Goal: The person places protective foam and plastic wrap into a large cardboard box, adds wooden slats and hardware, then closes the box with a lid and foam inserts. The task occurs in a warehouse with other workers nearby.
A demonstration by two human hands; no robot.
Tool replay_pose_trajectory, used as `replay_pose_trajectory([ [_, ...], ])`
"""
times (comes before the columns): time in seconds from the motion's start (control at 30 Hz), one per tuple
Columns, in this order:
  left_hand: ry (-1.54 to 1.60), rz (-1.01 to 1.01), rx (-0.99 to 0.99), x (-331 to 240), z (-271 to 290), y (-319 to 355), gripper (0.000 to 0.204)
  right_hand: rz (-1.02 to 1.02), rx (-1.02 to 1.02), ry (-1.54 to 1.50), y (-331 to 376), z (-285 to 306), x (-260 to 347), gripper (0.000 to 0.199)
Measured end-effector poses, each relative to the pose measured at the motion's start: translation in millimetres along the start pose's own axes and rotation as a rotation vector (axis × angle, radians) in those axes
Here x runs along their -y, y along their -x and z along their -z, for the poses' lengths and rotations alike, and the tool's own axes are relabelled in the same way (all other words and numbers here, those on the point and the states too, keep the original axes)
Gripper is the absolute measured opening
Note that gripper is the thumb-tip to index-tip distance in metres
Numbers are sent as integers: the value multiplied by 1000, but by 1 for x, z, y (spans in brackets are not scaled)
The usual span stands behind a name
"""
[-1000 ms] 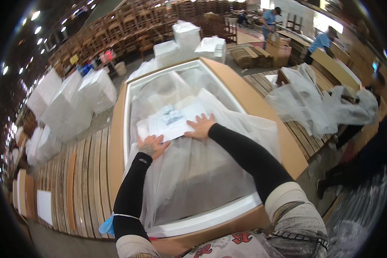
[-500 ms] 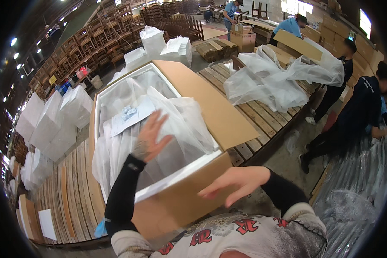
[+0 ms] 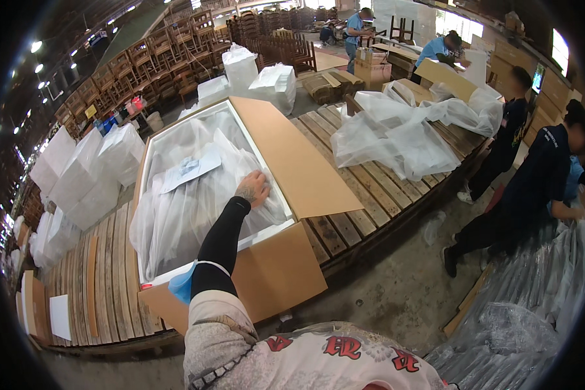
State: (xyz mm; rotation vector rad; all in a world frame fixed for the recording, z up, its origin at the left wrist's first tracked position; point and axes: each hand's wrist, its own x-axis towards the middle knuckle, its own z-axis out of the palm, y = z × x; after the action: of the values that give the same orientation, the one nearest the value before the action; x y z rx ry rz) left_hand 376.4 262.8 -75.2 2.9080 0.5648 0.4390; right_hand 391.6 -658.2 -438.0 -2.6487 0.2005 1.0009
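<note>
- The left hand [image 3: 255, 188] rests on the translucent wrap [image 3: 188, 221] near the right-hand side of the carton [image 3: 276, 270]; its fingers [image 3: 264, 182] are bent and close together, though whether they pinch the wrap I cannot make out.
- The right hand is out of view, so I cannot say how its fingers stand.
- The wrap lies in loose folds inside the carton, bordered by a white lining [image 3: 263, 234], and spills over the near left edge.
- A pale sheet [image 3: 206, 168] lies on the wrap, beyond the left hand, with a small bluish packet [image 3: 190, 165] on top.
- The carton sits on a slatted worktop [image 3: 114, 279], a long flap [image 3: 296, 153] folded out to the right.
- A light-blue item [image 3: 181, 286] (seemingly held by a white band) hangs at the left forearm's black sleeve [image 3: 216, 250].
- More translucent sheeting [image 3: 396, 140] lies crumpled farther right.
</note>
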Motion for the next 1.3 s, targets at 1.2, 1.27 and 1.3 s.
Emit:
replay_pose_trajectory([
  [1.2, 529, 228, -751, -113, 82, 224, 19, 946, 639, 492, -70, -113, 460, 39],
  [1.27, 493, 332, -752, -129, 63, 307, 12, 1003, 702, 588, -55, -126, 462, 39],
  [1.3, 565, 476, -769, -138, 44, 351, 11, 1038, 736, 638, -44, -134, 463, 39],
])
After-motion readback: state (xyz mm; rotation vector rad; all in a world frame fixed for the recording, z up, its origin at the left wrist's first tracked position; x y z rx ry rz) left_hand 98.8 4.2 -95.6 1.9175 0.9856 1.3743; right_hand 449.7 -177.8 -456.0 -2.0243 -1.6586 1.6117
